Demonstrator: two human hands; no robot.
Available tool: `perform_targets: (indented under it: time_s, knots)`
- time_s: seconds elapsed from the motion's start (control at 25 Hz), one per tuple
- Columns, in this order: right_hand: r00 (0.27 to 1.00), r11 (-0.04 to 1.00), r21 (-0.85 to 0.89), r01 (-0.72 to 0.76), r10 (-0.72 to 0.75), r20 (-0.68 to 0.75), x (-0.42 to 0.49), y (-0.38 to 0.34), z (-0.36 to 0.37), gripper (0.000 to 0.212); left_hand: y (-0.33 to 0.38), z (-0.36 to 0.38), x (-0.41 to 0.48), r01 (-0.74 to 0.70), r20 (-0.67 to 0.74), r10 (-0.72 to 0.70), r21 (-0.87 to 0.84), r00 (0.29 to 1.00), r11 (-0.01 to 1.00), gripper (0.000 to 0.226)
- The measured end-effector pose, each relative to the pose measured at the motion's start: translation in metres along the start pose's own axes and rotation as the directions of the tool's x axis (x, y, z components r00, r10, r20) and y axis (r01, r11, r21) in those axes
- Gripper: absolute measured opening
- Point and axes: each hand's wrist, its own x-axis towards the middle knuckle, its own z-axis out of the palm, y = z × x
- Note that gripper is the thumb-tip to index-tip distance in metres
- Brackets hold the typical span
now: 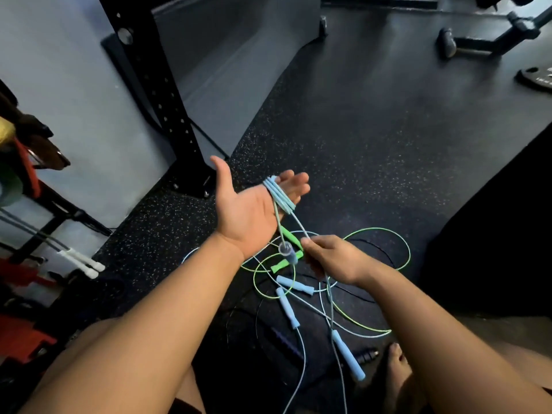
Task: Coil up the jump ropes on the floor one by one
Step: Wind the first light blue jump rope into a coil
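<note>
Black rubber floor flecked with pale specks, changing to smooth dark matting farther off. A tangle of ropes lies on it: a green rope in wide loops with a green handle, a blue rope whose two blue handles lie close together, and a thin black rope threading through. A bare foot rests beside a dark handle. A bolted rack base stands to the left; a weight plate lies far right.

A pale blue rope lies in several turns across my left grip. A green rope and a second blue rope sprawl tangled on the floor.
</note>
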Motion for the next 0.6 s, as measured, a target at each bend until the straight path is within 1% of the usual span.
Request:
perform_targets:
  time_s: [0.04, 0.12, 0.2, 0.28, 0.4, 0.44, 0.48, 0.56, 0.6]
  knots:
    - [0.999, 0.998, -0.053, -0.016, 0.019, 0.043, -0.001, 0.002, 0.001, 0.042, 0.003, -0.003, 0.005, -0.011, -0.020, 0.012, 0.044, 1.000, 0.999, 0.119]
    - [0.994, 0.991, -0.131, -0.005, 0.020, 0.111, -0.005, 0.003, 0.002, 0.034, 0.004, -0.008, 0.013, -0.002, -0.057, 0.013, 0.195, 0.998, 0.981, 0.124]
    - [0.993, 0.980, -0.196, 0.044, -0.021, 0.116, -0.011, -0.001, -0.004, 0.028, 0.002, -0.011, 0.017, 0.023, -0.083, 0.008, 0.364, 0.997, 0.931, 0.123]
    - [0.991, 0.957, -0.263, 0.121, -0.103, 0.081, -0.016, -0.010, -0.013, 0.027, -0.001, -0.017, 0.023, 0.076, -0.093, -0.033, 0.508, 0.995, 0.858, 0.122]
    - [0.960, 0.889, -0.373, 0.267, -0.279, 0.023, -0.023, -0.025, -0.022, 0.034, -0.009, -0.024, 0.030, 0.207, -0.100, -0.192, 0.689, 0.976, 0.694, 0.135]
    - [0.944, 0.874, -0.377, 0.305, -0.329, 0.002, -0.024, -0.026, -0.024, 0.035, -0.014, -0.024, 0.028, 0.256, -0.102, -0.269, 0.727, 0.958, 0.637, 0.137]
    - [0.928, 0.861, -0.384, 0.333, -0.372, -0.029, -0.024, -0.026, -0.027, 0.035, -0.019, -0.023, 0.025, 0.299, -0.085, -0.358, 0.742, 0.930, 0.600, 0.137]
    - [0.904, 0.839, -0.437, 0.324, -0.411, -0.117, -0.022, -0.025, -0.034, 0.040, -0.029, -0.018, 0.016, 0.330, 0.013, -0.511, 0.749, 0.859, 0.575, 0.134]
    - [0.900, 0.838, -0.467, 0.283, -0.401, -0.173, -0.022, -0.024, -0.039, 0.047, -0.034, -0.015, 0.012, 0.329, 0.045, -0.556, 0.765, 0.830, 0.553, 0.133]
